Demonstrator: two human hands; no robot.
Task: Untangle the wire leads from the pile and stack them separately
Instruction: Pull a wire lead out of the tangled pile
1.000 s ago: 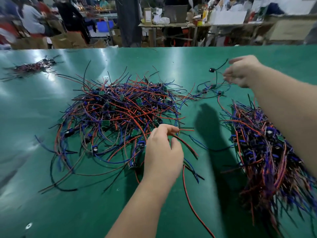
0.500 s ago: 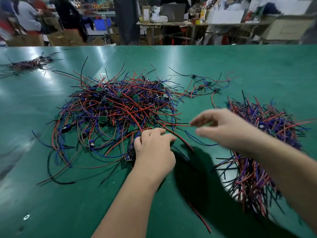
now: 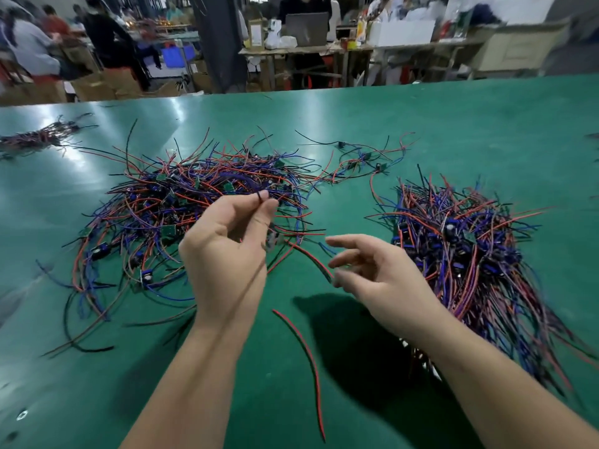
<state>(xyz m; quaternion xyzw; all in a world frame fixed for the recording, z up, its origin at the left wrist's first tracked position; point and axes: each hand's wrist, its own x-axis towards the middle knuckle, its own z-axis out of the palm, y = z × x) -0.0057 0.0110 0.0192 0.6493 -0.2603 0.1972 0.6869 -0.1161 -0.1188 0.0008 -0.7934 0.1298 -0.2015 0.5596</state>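
Note:
A tangled pile of red, blue and black wire leads with small green boards lies on the green table at centre left. A sorted stack of leads lies at the right. My left hand is raised above the pile's near edge and pinches a thin black wire between thumb and fingertips. My right hand hovers beside it with fingers loosely spread, holding nothing. A few leads trail off the pile's far right. A red and black lead lies loose between my forearms.
A small bundle of leads lies at the table's far left. Beyond the far edge stand work benches, boxes and several people.
My left hand has lifted off the pile with a black wire pinched in its fingertips. My right hand came back from the far right to just beside the left hand.

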